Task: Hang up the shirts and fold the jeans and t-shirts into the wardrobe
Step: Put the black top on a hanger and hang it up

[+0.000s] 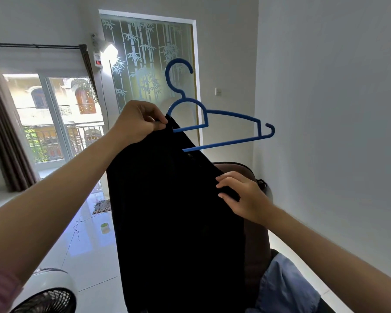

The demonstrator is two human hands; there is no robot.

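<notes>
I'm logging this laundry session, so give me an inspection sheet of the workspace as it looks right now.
Surface: white tiled floor; no table seen.
Job's things: black garment partly threaded on a blue hanger, whose right half sticks out bare; blue garment lying lower right.
Clutter: white fan lower left, small cup and mat on the floor.
Grips: left hand pinches the black garment's top edge at the hanger; right hand grips its right edge.
Cables: thin cord on the floor.
Surroundings: brown chair behind the garment, bamboo-patterned glass door, window with curtain.
</notes>
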